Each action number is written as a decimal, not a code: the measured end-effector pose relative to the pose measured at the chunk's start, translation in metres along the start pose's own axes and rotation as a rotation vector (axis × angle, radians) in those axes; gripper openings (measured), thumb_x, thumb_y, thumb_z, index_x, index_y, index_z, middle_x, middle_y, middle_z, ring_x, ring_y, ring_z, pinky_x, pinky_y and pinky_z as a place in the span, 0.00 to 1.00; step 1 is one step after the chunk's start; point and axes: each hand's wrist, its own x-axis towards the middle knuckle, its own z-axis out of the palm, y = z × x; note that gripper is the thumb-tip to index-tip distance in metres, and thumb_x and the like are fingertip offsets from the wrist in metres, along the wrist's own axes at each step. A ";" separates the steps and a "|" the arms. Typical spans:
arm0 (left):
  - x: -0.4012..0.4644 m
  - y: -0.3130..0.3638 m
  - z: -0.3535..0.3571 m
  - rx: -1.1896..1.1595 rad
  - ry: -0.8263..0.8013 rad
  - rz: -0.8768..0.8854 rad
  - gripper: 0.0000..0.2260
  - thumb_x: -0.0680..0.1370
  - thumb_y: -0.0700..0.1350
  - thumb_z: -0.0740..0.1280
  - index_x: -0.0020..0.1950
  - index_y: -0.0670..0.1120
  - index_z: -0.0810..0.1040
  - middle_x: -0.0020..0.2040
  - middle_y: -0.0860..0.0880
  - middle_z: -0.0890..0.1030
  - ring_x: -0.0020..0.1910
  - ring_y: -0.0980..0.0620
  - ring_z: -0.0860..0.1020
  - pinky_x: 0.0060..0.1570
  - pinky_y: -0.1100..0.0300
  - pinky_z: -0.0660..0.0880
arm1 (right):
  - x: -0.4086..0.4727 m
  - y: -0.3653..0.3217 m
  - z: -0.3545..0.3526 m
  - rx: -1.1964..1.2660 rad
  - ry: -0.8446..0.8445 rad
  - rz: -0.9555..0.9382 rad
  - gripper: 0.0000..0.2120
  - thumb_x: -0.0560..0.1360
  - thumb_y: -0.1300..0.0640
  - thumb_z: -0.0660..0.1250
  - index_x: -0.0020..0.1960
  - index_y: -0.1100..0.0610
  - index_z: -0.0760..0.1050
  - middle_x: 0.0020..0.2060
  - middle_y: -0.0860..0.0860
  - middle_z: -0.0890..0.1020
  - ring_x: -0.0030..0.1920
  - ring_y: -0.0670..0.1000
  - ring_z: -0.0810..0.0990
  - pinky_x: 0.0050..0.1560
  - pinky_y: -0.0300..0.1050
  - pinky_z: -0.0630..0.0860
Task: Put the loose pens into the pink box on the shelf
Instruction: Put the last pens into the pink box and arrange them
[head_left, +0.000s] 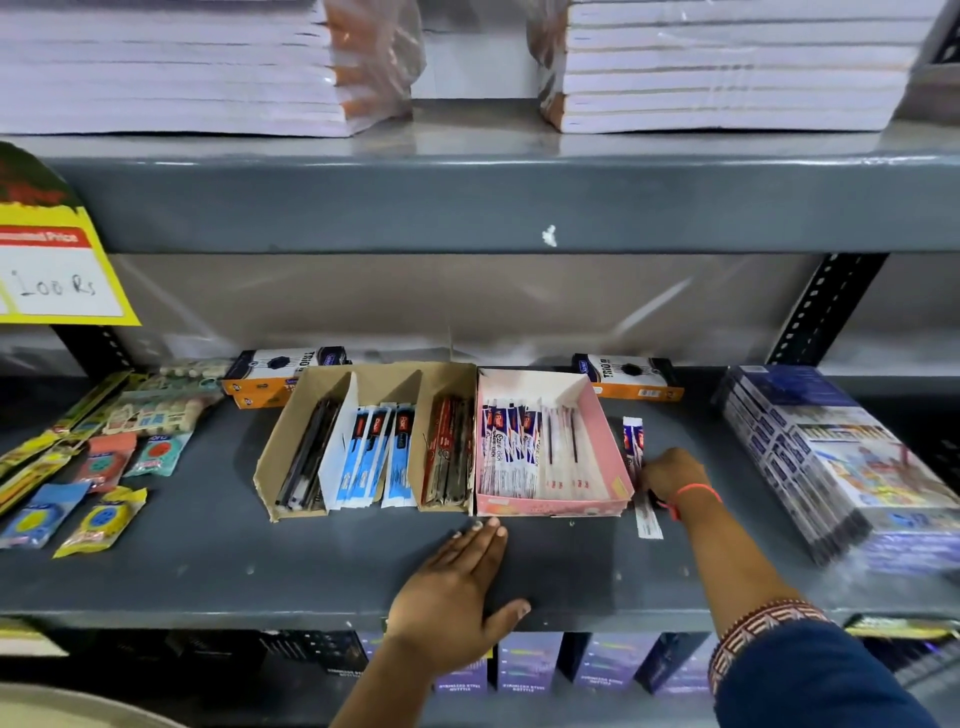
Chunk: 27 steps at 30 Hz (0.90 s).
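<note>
The pink box (608, 447) sits open on the grey shelf (208, 561), holding several wrapped pens in white, blue and red sleeves. Loose wrapped pens (635, 441) lie on the shelf just right of the box. My right hand (672, 474) rests on these loose pens, fingers curled over them beside the box's right wall; part of a sleeve sticks out below the hand. My left hand (457, 577) lies flat on the shelf in front of the box, fingers spread, holding nothing.
A brown cardboard tray (291, 452) with three pen compartments touches the pink box's left side. Small packets (104, 478) lie at the left, stacked colour-pencil packs (831, 457) at the right. Orange boxes (628, 379) stand behind. Paper stacks (727, 67) fill the upper shelf.
</note>
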 end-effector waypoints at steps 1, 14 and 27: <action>0.000 0.000 0.000 -0.003 0.003 0.000 0.37 0.71 0.71 0.39 0.74 0.52 0.40 0.76 0.55 0.43 0.72 0.58 0.39 0.68 0.62 0.37 | 0.000 0.004 -0.003 0.051 -0.022 0.007 0.10 0.70 0.66 0.65 0.49 0.70 0.77 0.42 0.65 0.79 0.39 0.60 0.77 0.35 0.42 0.70; 0.000 0.001 -0.002 0.038 -0.051 0.016 0.41 0.66 0.72 0.29 0.73 0.50 0.36 0.72 0.54 0.35 0.69 0.55 0.31 0.65 0.60 0.29 | -0.037 -0.022 -0.049 0.991 -0.257 -0.292 0.15 0.72 0.72 0.65 0.34 0.53 0.72 0.22 0.44 0.81 0.24 0.39 0.77 0.23 0.29 0.70; 0.000 -0.002 0.001 -0.035 -0.009 -0.015 0.36 0.71 0.72 0.41 0.74 0.54 0.39 0.75 0.57 0.42 0.69 0.60 0.37 0.65 0.64 0.36 | -0.043 -0.064 0.002 0.692 -0.207 -0.247 0.12 0.69 0.72 0.69 0.36 0.57 0.74 0.32 0.53 0.82 0.27 0.48 0.73 0.28 0.37 0.73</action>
